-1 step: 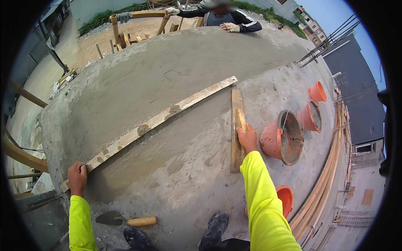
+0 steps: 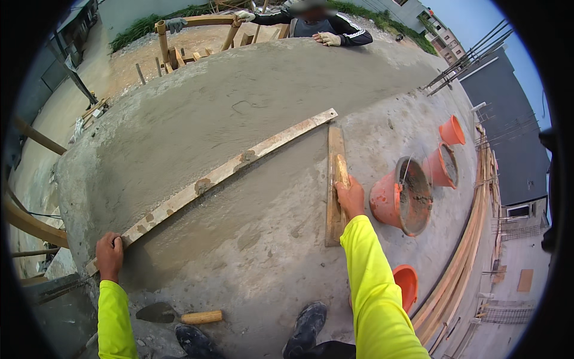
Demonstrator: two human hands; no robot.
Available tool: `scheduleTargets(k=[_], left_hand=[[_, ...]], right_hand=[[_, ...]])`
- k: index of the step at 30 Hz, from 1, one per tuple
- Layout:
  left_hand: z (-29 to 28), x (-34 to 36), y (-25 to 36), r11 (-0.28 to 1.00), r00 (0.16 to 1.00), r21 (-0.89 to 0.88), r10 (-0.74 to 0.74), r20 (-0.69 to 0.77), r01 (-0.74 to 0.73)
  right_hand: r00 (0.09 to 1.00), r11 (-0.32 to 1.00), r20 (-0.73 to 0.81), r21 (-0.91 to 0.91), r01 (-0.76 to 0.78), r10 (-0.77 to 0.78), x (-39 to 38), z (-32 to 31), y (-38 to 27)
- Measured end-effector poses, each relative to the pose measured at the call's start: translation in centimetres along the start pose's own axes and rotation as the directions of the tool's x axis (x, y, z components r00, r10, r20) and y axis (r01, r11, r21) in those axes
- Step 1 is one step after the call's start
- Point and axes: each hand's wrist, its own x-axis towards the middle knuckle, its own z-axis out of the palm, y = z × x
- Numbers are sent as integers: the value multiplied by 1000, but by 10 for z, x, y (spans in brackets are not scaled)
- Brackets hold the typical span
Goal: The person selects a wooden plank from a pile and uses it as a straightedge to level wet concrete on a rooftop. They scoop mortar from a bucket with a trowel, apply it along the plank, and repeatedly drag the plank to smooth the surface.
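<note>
My left hand [image 2: 110, 256] is closed on the near end of a long, mortar-spotted straightedge [image 2: 200, 185], which lies slantwise across the grey concrete surface [image 2: 251, 78]. Its far end reaches close to the tip of a long wooden float [image 2: 335, 224]. Fingers wrapped round the float's handle, my right hand [image 2: 350, 197] keeps that tool on the concrete. Wet, smoothed mortar [image 2: 239, 197] borders the straightedge. Near my boots lies a trowel [image 2: 156, 312] with a wooden handle [image 2: 202, 316].
A large mortar bucket [image 2: 385, 203], another bucket [image 2: 435, 167] and a small orange one [image 2: 452, 130] stand right of the float. An orange bucket [image 2: 406, 284] sits beside my right forearm. Rebar [image 2: 466, 60] sticks up far right. A gloved co-worker [image 2: 317, 29] leans on the far edge.
</note>
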Motion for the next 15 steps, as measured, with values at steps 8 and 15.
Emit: scheduleTargets(k=[8, 15], left_hand=[[5, 0, -3, 995, 993, 50, 87, -74, -84], [-1, 2, -10, 995, 995, 21, 98, -27, -98]], right_hand=[[979, 989, 176, 123, 79, -100, -95, 32, -59], [848, 929, 378, 154, 337, -370, -214, 63, -106]])
